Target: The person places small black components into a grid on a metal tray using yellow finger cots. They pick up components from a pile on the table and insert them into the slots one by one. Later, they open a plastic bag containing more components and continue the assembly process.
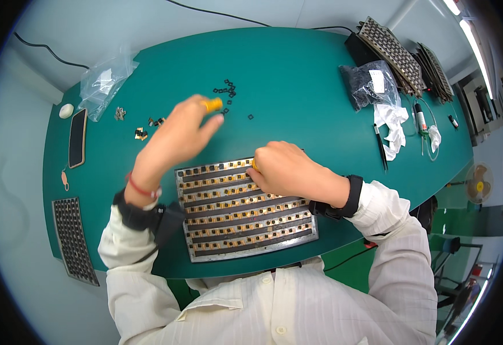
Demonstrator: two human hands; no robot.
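Observation:
My left hand [177,131] hovers beyond the tray, a yellow finger cover [212,104] on a fingertip, thumb apart from it. It looks open, and nothing shows in it. Small black square frames [228,90] lie scattered on the mat just past its fingertips. My right hand [289,168] is closed over the far edge of a metal tray [250,246], fingers curled down, with yellow also at its fingertips. What it pinches, if anything, is hidden. Rows of small black and gold-coloured parts [228,217] fill the tray's slots.
At left are a phone [77,138], a clear plastic bag [105,80], small gold and black pieces [141,133] and another slotted tray [74,238]. At right are a bag of black parts [369,86], stacked trays [392,52], crumpled tissue [390,129] and a black pen-like tool [380,146].

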